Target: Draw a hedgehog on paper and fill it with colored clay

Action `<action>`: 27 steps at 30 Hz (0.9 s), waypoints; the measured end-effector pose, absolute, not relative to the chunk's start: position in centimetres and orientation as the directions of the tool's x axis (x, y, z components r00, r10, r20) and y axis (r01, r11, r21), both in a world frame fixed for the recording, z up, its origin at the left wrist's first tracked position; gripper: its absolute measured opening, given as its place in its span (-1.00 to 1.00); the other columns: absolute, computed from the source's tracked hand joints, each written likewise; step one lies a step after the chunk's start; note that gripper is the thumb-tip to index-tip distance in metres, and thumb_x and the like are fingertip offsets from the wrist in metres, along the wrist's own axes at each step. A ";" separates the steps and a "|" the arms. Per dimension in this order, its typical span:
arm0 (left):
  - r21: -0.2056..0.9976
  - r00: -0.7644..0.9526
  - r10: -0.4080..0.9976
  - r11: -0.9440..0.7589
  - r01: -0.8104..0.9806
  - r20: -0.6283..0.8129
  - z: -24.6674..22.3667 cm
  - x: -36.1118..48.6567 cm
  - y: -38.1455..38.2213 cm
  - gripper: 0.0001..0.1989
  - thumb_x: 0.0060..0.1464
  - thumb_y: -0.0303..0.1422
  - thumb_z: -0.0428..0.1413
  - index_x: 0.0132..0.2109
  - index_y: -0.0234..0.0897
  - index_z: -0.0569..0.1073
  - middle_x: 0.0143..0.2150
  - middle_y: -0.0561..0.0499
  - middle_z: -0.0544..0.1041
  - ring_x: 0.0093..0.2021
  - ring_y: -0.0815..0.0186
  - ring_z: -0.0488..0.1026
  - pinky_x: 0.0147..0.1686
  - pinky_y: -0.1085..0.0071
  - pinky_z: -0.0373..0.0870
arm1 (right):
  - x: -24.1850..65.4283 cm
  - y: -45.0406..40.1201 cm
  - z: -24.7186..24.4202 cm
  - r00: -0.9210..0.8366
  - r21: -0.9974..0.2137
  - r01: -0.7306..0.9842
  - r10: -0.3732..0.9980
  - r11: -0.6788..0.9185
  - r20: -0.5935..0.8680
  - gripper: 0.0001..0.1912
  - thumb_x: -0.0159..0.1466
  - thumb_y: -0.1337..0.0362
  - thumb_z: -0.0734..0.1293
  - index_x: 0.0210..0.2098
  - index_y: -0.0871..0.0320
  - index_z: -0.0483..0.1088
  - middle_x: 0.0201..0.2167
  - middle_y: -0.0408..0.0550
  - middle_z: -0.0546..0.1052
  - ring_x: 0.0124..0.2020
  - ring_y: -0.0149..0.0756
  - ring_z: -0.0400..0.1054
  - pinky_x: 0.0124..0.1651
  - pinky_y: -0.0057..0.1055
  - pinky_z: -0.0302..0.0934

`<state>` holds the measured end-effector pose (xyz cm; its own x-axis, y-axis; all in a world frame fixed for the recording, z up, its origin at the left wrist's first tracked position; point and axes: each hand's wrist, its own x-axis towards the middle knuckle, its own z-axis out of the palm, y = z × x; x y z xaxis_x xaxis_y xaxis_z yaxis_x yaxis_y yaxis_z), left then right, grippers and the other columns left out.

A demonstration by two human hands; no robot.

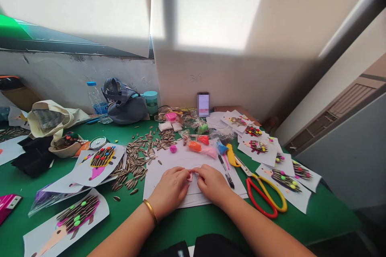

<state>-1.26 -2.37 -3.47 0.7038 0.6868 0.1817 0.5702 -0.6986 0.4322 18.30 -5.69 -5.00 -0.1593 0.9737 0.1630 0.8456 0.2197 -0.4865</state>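
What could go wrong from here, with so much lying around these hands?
Loose seeds lie along the left edge of the paper, so the left hand might scatter them.
The pen lies close to the right hand; a bump could roll it.
The scissors lie beyond the pen; a wide sweep might knock them.

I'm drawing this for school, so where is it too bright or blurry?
Head view: glare whitens the pale backdrop beside a shadowy band; head view: the phone screen is pixelated; head view: the pink piece at the fingers looks indistinct.
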 end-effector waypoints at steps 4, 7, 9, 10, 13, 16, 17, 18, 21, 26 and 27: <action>0.496 0.689 0.699 -0.675 0.547 0.190 -3.3 -1.5 -2.3 -0.77 0.10 -0.49 0.07 -0.08 -0.16 0.39 0.02 -0.02 0.50 0.07 0.16 0.39 0.08 0.13 0.33 | 18.3 -5.7 -5.0 -0.164 -0.479 0.850 0.974 0.219 0.154 -0.53 0.23 0.45 0.19 0.05 -0.03 0.45 -0.29 -0.10 0.46 -0.23 -0.32 0.35 -0.18 -0.45 0.11; 0.515 0.668 0.713 -0.662 0.544 0.212 -3.5 -1.6 -2.3 -0.77 0.11 -0.48 0.07 -0.07 -0.16 0.38 0.01 -0.03 0.50 0.05 0.18 0.40 0.08 0.14 0.33 | 18.2 -5.7 -5.0 -0.186 -0.457 0.859 0.973 0.229 0.139 -0.51 0.22 0.45 0.20 0.06 -0.08 0.45 -0.31 -0.11 0.45 -0.24 -0.31 0.34 -0.21 -0.45 0.09; 0.508 0.662 0.718 -0.662 0.551 0.218 -3.7 -1.6 -2.3 -0.77 0.12 -0.46 0.07 -0.05 -0.17 0.38 -0.01 -0.05 0.50 0.04 0.16 0.41 0.07 0.13 0.33 | 18.1 -5.7 -5.0 -0.193 -0.437 0.869 0.973 0.231 0.129 -0.52 0.22 0.44 0.21 0.05 -0.11 0.45 -0.32 -0.12 0.44 -0.25 -0.31 0.34 -0.22 -0.44 0.07; 0.504 0.660 0.719 -0.662 0.555 0.217 -3.8 -1.6 -2.3 -0.77 0.13 -0.45 0.07 -0.05 -0.18 0.38 -0.02 -0.06 0.50 0.03 0.16 0.41 0.06 0.12 0.34 | 18.1 -5.7 -5.0 -0.194 -0.430 0.874 0.973 0.228 0.123 -0.52 0.22 0.44 0.21 0.04 -0.11 0.46 -0.32 -0.12 0.44 -0.25 -0.31 0.34 -0.22 -0.44 0.07; 0.499 0.660 0.724 -0.656 0.567 0.202 -4.0 -1.6 -2.2 -0.79 0.13 -0.44 0.06 -0.06 -0.20 0.37 -0.06 -0.07 0.50 -0.02 0.15 0.42 0.02 0.13 0.36 | 18.1 -5.6 -5.0 -0.184 -0.429 0.877 0.976 0.215 0.112 -0.54 0.24 0.43 0.20 0.04 -0.10 0.46 -0.32 -0.11 0.44 -0.24 -0.31 0.34 -0.22 -0.44 0.07; 0.496 0.654 0.733 -0.645 0.581 0.187 -4.0 -1.6 -2.2 -0.81 0.14 -0.43 0.05 -0.07 -0.21 0.37 -0.10 -0.07 0.50 -0.06 0.16 0.43 -0.03 0.15 0.38 | 18.2 -5.5 -5.1 -0.171 -0.447 0.870 0.978 0.207 0.121 -0.52 0.24 0.43 0.19 0.09 -0.04 0.42 -0.27 -0.10 0.46 -0.20 -0.30 0.35 -0.17 -0.45 0.09; 0.494 0.651 0.736 -0.643 0.585 0.187 -4.0 -1.6 -2.2 -0.82 0.15 -0.43 0.04 -0.08 -0.22 0.36 -0.10 -0.08 0.50 -0.07 0.16 0.43 -0.04 0.15 0.38 | 18.1 -5.5 -5.1 -0.167 -0.448 0.870 0.978 0.205 0.124 -0.52 0.24 0.43 0.19 0.10 -0.03 0.41 -0.26 -0.09 0.47 -0.19 -0.30 0.35 -0.16 -0.44 0.10; 0.491 0.646 0.739 -0.641 0.589 0.190 -4.0 -1.6 -2.2 -0.83 0.15 -0.42 0.04 -0.08 -0.23 0.36 -0.11 -0.08 0.49 -0.08 0.16 0.43 -0.04 0.15 0.38 | 18.1 -5.6 -5.1 -0.166 -0.444 0.873 0.978 0.205 0.125 -0.52 0.24 0.43 0.19 0.11 -0.02 0.40 -0.25 -0.08 0.47 -0.18 -0.29 0.35 -0.16 -0.44 0.10; 0.485 0.640 0.744 -0.639 0.597 0.193 -3.9 -1.6 -2.1 -0.84 0.15 -0.42 0.04 -0.10 -0.23 0.36 -0.13 -0.08 0.49 -0.09 0.16 0.43 -0.06 0.15 0.39 | 18.0 -5.7 -4.9 -0.180 -0.412 0.887 0.977 0.211 0.113 -0.52 0.24 0.42 0.20 0.10 -0.06 0.41 -0.25 -0.09 0.48 -0.19 -0.27 0.35 -0.17 -0.42 0.10; 0.481 0.639 0.745 -0.639 0.601 0.193 -4.1 -1.5 -2.0 -0.85 0.15 -0.43 0.03 -0.10 -0.23 0.36 -0.14 -0.07 0.49 -0.10 0.16 0.43 -0.07 0.16 0.39 | 17.9 -5.7 -4.7 -0.175 -0.402 0.893 0.979 0.202 0.103 -0.56 0.24 0.41 0.20 0.05 -0.06 0.44 -0.26 -0.09 0.49 -0.19 -0.26 0.36 -0.16 -0.42 0.10; 0.482 0.639 0.744 -0.641 0.598 0.197 -4.1 -1.5 -2.0 -0.84 0.15 -0.43 0.03 -0.10 -0.23 0.36 -0.13 -0.07 0.49 -0.10 0.16 0.43 -0.06 0.16 0.40 | 17.9 -5.7 -4.8 -0.171 -0.410 0.890 0.980 0.199 0.104 -0.56 0.25 0.41 0.20 0.05 -0.04 0.44 -0.25 -0.08 0.49 -0.18 -0.26 0.36 -0.14 -0.42 0.11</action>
<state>-1.55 -2.02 -4.14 0.6386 0.7440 0.1967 0.5977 -0.6405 0.4822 17.86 -5.68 -4.77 -0.1708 0.9798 0.1039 0.8903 0.1986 -0.4097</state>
